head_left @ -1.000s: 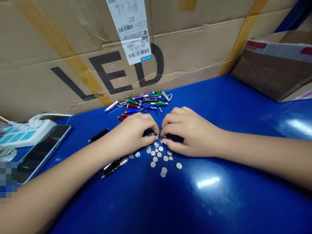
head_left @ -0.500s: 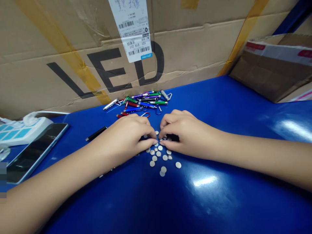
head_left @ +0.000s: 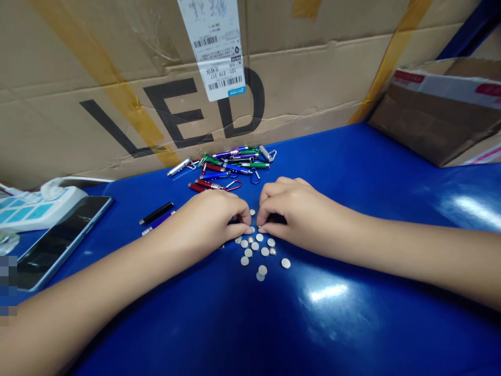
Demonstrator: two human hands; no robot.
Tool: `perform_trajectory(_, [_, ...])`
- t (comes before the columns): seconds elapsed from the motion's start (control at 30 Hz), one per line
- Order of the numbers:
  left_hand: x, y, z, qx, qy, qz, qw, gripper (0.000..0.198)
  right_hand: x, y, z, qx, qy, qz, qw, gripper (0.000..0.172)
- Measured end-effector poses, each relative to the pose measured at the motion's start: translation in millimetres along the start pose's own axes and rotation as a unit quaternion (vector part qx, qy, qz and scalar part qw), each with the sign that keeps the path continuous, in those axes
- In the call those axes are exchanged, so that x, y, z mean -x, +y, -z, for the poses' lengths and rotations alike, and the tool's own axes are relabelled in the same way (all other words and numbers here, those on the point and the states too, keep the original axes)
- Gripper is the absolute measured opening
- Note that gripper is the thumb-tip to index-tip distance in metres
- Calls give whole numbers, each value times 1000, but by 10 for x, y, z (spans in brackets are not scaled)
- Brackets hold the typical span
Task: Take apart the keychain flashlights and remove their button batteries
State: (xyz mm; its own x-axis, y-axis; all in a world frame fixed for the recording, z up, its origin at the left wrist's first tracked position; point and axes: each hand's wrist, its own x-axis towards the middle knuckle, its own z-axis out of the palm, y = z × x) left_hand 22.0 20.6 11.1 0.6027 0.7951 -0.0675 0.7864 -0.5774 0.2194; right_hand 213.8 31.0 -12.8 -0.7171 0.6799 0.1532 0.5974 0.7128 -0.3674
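Note:
Small silver button cells (head_left: pixel 254 246) lie scattered on the blue tabletop between and in front of my hands. My left hand (head_left: pixel 213 216) rests over their left side, thumb and forefinger drawn together at the tips; a cell shows beside the thumb, and I cannot make out what is in the pinch. From the right, my right hand (head_left: pixel 287 206) pinches a tiny shiny button cell (head_left: pixel 260 227) between thumb and forefinger. The two sets of fingertips are a small distance apart. Some cells behind the fingers are partly hidden.
Behind my hands is a pile of coloured penlights (head_left: pixel 235 164) with clips. A black tube (head_left: pixel 156 213) lies left, near a phone (head_left: pixel 64 240) and a power strip (head_left: pixel 43 209). A large cardboard box (head_left: pixel 313 78) stands at the back, a smaller carton (head_left: pixel 426 117) at right.
My left hand has shifted slightly, uncovering a blue-purple tube by the black one. My right fingertips have closed together and moved slightly right. The view has shifted a little.

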Motion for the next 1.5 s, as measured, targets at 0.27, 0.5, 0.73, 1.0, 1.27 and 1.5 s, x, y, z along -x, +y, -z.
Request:
perform_trajectory(0.27, [12, -2, 6, 22, 2, 25, 999, 9, 13, 21, 12, -38, -5, -4, 999, 11])
perform_trajectory(0.5, [8, -63, -5, -30, 20, -11, 999, 12, 19, 141, 137, -44, 100, -2, 994, 7])
perform_trajectory(0.73, [15, -80, -1, -23, 21, -15, 999, 10, 3, 220, 82, -29, 111, 15, 993, 9])
perform_trajectory(1.0, [17, -1, -41, -192, 46, -62, 978, 16, 9, 235, 45, -21, 106, 25, 994, 9])
perform_trajectory(1.27, [17, -56, 8, -35, 27, -81, 996, 15, 31, 237, 20, -31, 87, 52, 994, 11])
perform_trajectory(1.5, [39, -78, 22, 69, 5, -70, 995, 11, 54, 210, 65, -42, 27, 169, 984, 11])
